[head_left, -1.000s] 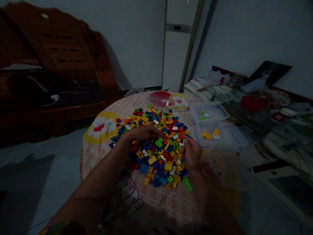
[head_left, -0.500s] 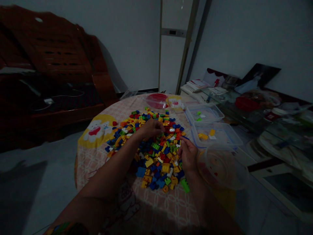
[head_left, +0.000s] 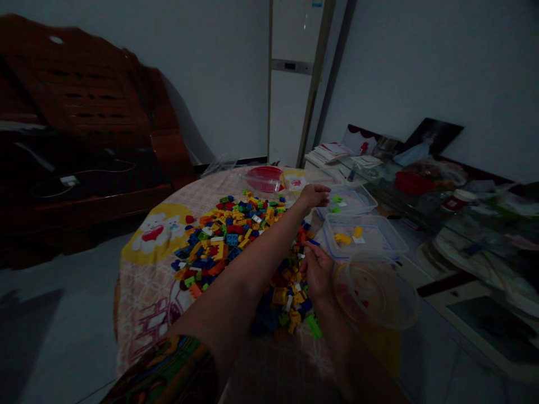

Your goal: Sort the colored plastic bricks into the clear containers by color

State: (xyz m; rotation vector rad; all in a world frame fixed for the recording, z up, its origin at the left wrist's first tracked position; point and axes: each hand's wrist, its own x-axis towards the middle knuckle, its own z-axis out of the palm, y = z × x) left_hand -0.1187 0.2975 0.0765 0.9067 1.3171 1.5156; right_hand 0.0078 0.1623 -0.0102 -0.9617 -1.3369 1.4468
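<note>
My left hand reaches over the far right edge of the brick pile, at the near left rim of the plastic box with green bricks. Its fingers are bent together and point right; whatever they hold is hidden. My right hand is closed at the pile's right side, with a small blue brick at its fingertips. The pile of mixed toy building bricks spreads across the table, partly covered by my left forearm.
A clear box with yellow bricks sits nearer, beside a round clear tub. A red basket stands at the back of the patterned tablecloth. A cluttered glass table is on the right, a wooden bench on the left.
My left hand has moved from above the middle of the pile rightward and away from me to the box with green bricks. My right hand has stayed nearly in place. The view has shifted slightly.
</note>
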